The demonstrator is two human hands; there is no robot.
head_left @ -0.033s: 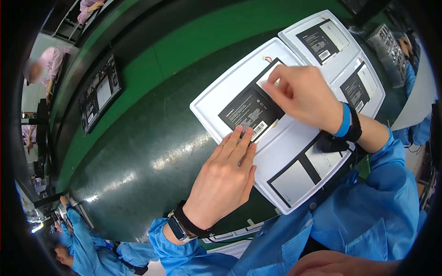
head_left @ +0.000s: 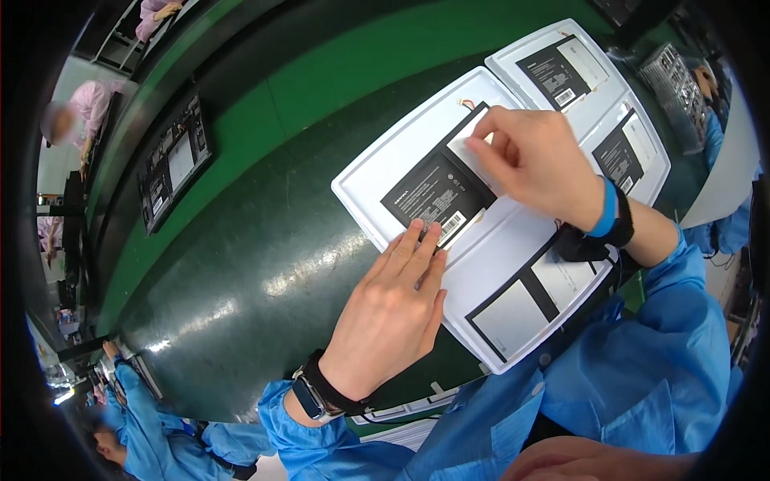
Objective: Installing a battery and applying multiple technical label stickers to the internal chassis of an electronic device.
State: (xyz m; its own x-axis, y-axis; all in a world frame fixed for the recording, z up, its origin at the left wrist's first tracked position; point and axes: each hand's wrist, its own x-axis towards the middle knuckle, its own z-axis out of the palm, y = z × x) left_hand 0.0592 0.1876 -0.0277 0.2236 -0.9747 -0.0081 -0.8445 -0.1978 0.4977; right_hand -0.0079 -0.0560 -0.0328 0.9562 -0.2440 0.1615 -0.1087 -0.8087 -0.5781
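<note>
A flat black battery pack (head_left: 425,188) with a printed label and a pale silver section lies in the left compartment of a white tray (head_left: 365,170). A small wired connector (head_left: 467,103) sticks out past its far edge. My left hand (head_left: 389,293) lies flat, fingers spread, its fingertips on the pack's near edge beside the barcode. Over the pale section hovers my right hand (head_left: 539,164), thumb and forefinger pinched together; what they hold, if anything, is hidden. A second pack (head_left: 507,319), silver cells upward, rests in the near compartment, with a dark object (head_left: 576,247) over its right part.
Two more labelled packs, the far one (head_left: 553,76) and the right one (head_left: 619,160), sit in the tray's other compartments. An opened laptop base (head_left: 175,164) stands on the left of the green bench (head_left: 297,232). A metal rack (head_left: 678,88) is at right. Other people work around.
My right hand has moved slightly to the right, so more of the pack's pale section shows. The left hand stays where it was.
</note>
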